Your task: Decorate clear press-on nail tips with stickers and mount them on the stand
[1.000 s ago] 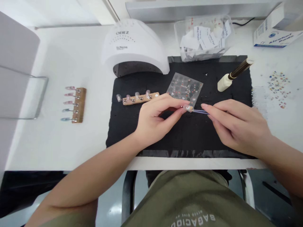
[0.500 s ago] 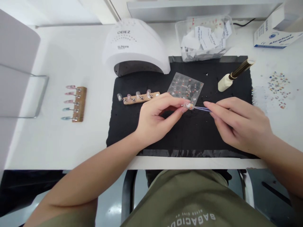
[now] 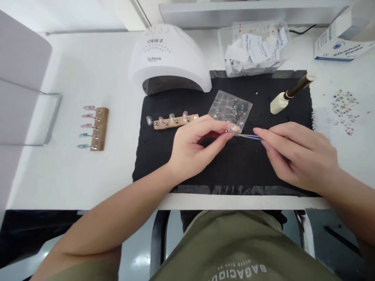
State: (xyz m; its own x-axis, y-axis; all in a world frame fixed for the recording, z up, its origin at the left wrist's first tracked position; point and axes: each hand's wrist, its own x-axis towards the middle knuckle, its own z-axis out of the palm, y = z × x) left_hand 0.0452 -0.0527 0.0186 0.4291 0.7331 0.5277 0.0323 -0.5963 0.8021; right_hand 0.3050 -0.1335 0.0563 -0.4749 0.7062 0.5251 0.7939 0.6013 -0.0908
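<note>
My left hand (image 3: 195, 146) pinches a small false nail (image 3: 234, 128) between thumb and forefinger over the black mat (image 3: 222, 168). My right hand (image 3: 299, 156) is closed on thin blue tweezers (image 3: 249, 136), whose tips touch the nail. A clear sticker sheet (image 3: 230, 109) lies on the mat just behind the nail. A wooden strip (image 3: 172, 121) carrying several false nails rests on the mat to the left of my left hand.
A white nail lamp (image 3: 168, 58) stands at the back. A clear box of alcohol pads (image 3: 253, 48) and a pad carton (image 3: 340, 39) sit back right. A gold-handled tool (image 3: 288, 93) lies on the mat. A second nail holder (image 3: 95, 128) is left; loose stickers (image 3: 344, 109) are right.
Both hands have edged slightly up and right, with the tweezers kept at the nail. Nothing was picked up or released.
</note>
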